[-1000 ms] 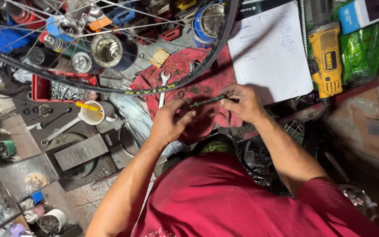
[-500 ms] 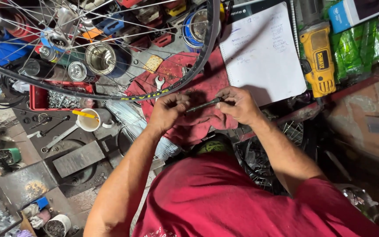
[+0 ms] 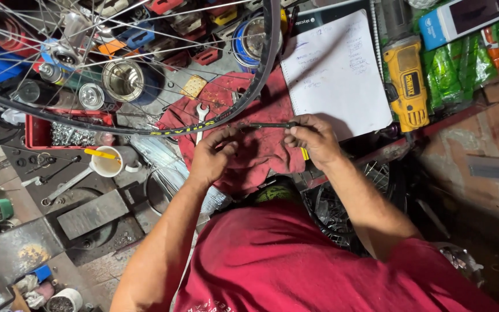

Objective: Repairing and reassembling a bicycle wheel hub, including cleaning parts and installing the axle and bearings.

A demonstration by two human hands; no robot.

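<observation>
Held item: thin dark metal rod (image 3: pixel 270 125) — level, spanning both hands, just above the red rag (image 3: pixel 261 150) and just beside the wheel rim (image 3: pixel 174 128).
Left hand (image 3: pixel 212 156): fingers curled, fingertips closed on the rod's left end next to the rim.
Right hand (image 3: pixel 313 138): pinching the rod's right end between thumb and fingers.
Step in hand: by the look of it, the rod is being lined up or fitted at the rim — both ends gripped, nothing released.
Next move, as judged: calls for a steady two-handed hold and fine aim of the left end at the rim; what the tip meets is too small to tell.
Under the hands: red rag on the tabletop, an open-ended spanner (image 3: pixel 201 118) lying on it.
Beyond: spoked wheel with hub (image 3: pixel 64 58), open tin can (image 3: pixel 123 81), white cup (image 3: pixel 108 164), red tray of small parts (image 3: pixel 59 136).
Right side: spiral notebook (image 3: pixel 336 75), yellow power tool (image 3: pixel 406 84), green packets (image 3: pixel 457 63).
</observation>
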